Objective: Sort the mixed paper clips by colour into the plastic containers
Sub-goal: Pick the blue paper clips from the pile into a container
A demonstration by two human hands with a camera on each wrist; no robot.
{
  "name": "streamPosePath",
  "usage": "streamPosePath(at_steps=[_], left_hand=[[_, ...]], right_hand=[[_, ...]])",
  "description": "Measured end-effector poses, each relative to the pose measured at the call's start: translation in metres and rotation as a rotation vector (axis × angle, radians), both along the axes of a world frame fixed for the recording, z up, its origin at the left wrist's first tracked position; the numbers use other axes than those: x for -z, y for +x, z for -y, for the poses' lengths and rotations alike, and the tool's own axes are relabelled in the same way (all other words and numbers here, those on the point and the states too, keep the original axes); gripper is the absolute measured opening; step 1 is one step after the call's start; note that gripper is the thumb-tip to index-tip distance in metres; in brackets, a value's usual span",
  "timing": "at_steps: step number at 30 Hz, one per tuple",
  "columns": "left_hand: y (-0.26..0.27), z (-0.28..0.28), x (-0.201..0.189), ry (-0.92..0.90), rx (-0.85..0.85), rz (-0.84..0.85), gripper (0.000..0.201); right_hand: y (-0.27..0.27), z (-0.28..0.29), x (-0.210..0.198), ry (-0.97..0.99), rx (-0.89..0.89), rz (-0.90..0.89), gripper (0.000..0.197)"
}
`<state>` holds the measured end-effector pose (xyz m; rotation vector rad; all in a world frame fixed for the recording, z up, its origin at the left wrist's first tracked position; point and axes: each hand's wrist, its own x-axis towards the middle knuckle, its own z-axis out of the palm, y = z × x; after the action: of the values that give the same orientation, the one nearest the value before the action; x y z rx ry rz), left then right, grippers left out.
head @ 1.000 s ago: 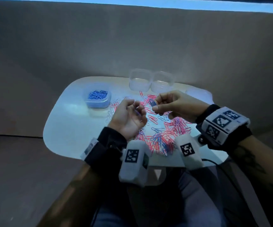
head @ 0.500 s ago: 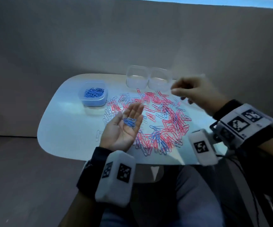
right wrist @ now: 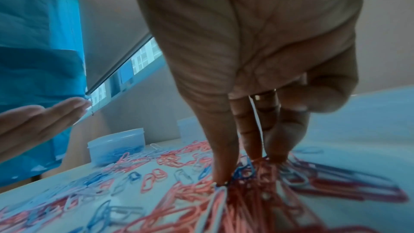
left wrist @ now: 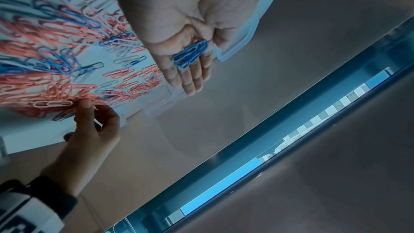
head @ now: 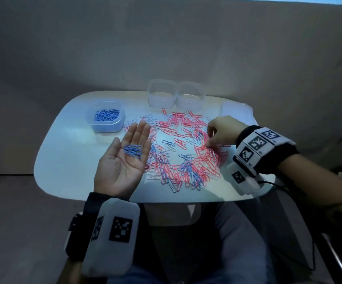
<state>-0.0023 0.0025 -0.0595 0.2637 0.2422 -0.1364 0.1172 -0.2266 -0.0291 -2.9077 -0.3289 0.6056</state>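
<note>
Over the left part of the tabletop, the left hand lies palm up with its fingers straight and together, carrying a small bunch of blue clips on the palm where the fingers begin; nothing is curled round them. The left wrist view shows the same bunch lying loose on the flat hand.

Toward the right edge, the right hand reaches down into the mixed paper clips, its fingers bent downward. In the right wrist view the fingertips touch the heap where a blue clip lies among pink ones; whether they have pinched any clip I cannot tell.

Pink, blue and white clips are spread over the middle and right of the tabletop, thickest near the front edge and under the right hand. Near the far left corner stands a plastic container holding only blue clips. At the far edge, side by side and touching, stand two clear containers with no clips visible in them. A flat translucent piece, perhaps a lid, lies at the far right corner.
</note>
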Motion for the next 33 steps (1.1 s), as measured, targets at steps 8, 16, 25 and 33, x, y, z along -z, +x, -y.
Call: streamPosePath(at_steps=[8,16,25,33], left_hand=[[0.004,0.017,0.0,0.017,-0.084,-0.069,0.04],[-0.001,0.016,-0.011,-0.018,-0.062,0.02,0.038],[-0.003,0.023,-0.019,-0.022,-0.027,0.002,0.041],[-0.005,0.023,-0.021,-0.01,-0.025,-0.016,0.045]], right_hand=[[0.003,-0.016,-0.001,0.065,-0.006,0.073,0.011],[0.008,-0.017,-0.003,0.097,0.083,-0.013,0.017],[0.009,-0.028,-0.001,0.092,0.16,-0.067,0.027],[0.008,-0.012,-0.021,0.274,0.18,-0.148,0.02]])
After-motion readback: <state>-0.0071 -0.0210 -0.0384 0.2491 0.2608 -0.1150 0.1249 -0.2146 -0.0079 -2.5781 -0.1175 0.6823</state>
